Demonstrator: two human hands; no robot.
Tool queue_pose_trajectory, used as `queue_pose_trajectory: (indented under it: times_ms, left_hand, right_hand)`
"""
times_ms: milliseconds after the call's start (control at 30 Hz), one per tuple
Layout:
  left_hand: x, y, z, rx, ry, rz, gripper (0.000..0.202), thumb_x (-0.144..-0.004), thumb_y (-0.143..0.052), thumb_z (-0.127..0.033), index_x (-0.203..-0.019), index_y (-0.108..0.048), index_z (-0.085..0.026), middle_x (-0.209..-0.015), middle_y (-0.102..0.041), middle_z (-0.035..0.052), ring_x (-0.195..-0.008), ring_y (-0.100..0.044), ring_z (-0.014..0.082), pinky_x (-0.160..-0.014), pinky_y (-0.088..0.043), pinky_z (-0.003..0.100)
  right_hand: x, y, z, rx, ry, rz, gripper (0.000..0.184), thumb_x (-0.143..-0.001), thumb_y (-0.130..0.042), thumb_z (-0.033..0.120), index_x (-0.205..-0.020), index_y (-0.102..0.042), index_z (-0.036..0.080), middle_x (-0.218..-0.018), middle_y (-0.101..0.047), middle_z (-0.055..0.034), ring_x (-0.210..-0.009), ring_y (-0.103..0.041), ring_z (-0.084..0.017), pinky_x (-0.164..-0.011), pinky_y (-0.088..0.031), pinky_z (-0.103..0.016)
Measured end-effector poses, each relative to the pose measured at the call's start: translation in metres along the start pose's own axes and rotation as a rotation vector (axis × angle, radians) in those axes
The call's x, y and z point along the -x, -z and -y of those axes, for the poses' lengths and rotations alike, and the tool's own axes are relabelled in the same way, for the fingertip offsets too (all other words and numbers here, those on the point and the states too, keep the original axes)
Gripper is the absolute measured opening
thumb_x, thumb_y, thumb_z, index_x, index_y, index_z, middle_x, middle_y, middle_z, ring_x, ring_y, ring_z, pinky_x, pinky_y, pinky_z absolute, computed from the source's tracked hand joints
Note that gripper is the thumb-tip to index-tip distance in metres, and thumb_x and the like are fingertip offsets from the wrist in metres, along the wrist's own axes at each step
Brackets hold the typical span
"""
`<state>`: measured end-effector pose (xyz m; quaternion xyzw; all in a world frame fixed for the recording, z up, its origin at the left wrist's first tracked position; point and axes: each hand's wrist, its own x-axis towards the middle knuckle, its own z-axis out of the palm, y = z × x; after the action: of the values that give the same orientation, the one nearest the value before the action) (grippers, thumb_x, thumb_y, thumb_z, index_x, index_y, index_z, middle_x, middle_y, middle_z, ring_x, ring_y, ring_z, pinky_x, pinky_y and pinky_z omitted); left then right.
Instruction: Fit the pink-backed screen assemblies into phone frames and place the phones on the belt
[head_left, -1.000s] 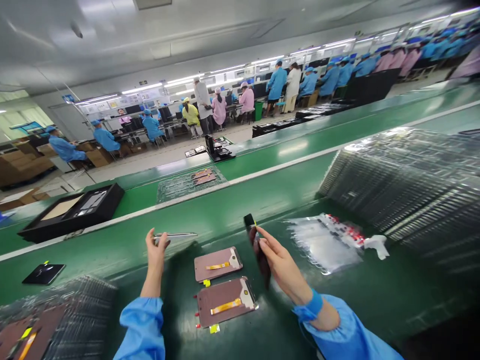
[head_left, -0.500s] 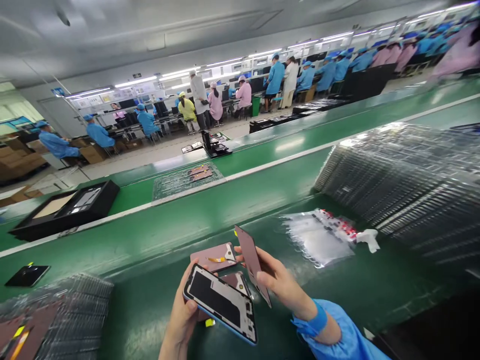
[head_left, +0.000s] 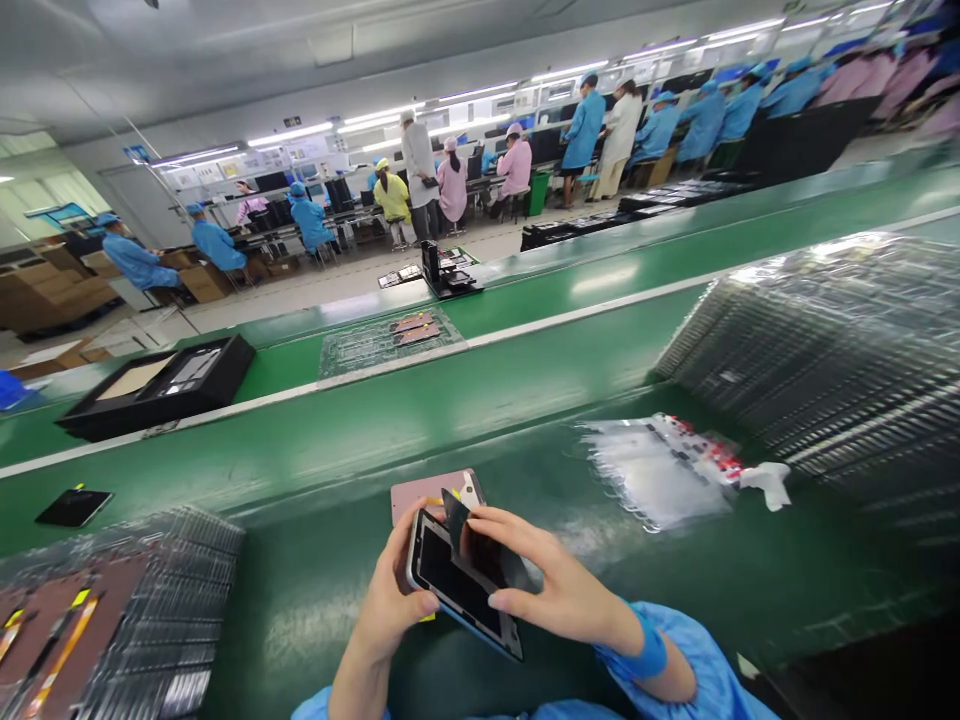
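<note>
Head: dark panel (head_left: 486,560) between right fingers (head_left: 513,530)

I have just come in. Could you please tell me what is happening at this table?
A person works with bare hands over a green table. The left hand holds a phone frame; the right hand holds a thin panel, tilted over it. Whether the two touch, I cannot tell. A second panel lies behind the hands. Clear bags lie to the right, near a tray stack; more panels lie at the left.
</note>
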<state>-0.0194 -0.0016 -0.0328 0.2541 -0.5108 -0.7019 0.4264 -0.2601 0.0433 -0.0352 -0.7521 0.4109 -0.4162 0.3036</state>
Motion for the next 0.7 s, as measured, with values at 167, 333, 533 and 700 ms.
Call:
queue_pose_trajectory:
  times_ms: [167,333,533,700]
  left_hand:
    - [-0.001,-0.012,-0.001,-0.01,-0.019,0.012,0.085,-0.064,-0.09,-0.04,-0.14,-0.053,-0.038,-0.143,-0.055,0.0038,-0.132,-0.052,0.0239,-0.11,-0.042,0.028]
    - [-0.001,-0.02,-0.006,0.021,-0.017,0.013,0.08,-0.064,-0.09,-0.036,-0.137,-0.056,-0.038,-0.141,-0.057,0.0041,-0.128,-0.056,0.0234,-0.105,-0.047,0.027]
    - [0.0,-0.019,-0.004,0.025,-0.027,0.011,0.08,-0.064,-0.09,-0.036,-0.136,-0.056,-0.038,-0.14,-0.058,0.0034,-0.127,-0.057,0.022,-0.105,-0.046,0.026]
    - [0.0,-0.02,-0.006,0.01,-0.026,0.011,0.082,-0.064,-0.09,-0.038,-0.138,-0.054,-0.037,-0.143,-0.055,0.0052,-0.13,-0.055,0.0241,-0.106,-0.047,0.027]
  right_hand:
    - [0.002,-0.011,0.006,0.053,-0.008,0.074,0.07,-0.09,-0.064,0.056,-0.146,-0.049,0.018,-0.15,-0.04,-0.0185,-0.139,-0.042,-0.03,-0.113,-0.039,-0.045]
    - [0.005,-0.014,0.008,0.103,-0.037,0.115,0.07,-0.089,-0.065,0.055,-0.148,-0.047,0.021,-0.152,-0.038,-0.0169,-0.139,-0.041,-0.031,-0.113,-0.039,-0.047]
    - [0.007,-0.014,0.009,0.113,-0.061,0.145,0.072,-0.088,-0.067,0.055,-0.149,-0.046,0.021,-0.153,-0.036,-0.0165,-0.141,-0.038,-0.031,-0.115,-0.037,-0.047]
    - [0.007,-0.015,0.008,0.133,-0.067,0.171,0.076,-0.087,-0.068,0.056,-0.149,-0.045,0.02,-0.154,-0.034,-0.0179,-0.142,-0.036,-0.032,-0.116,-0.034,-0.048]
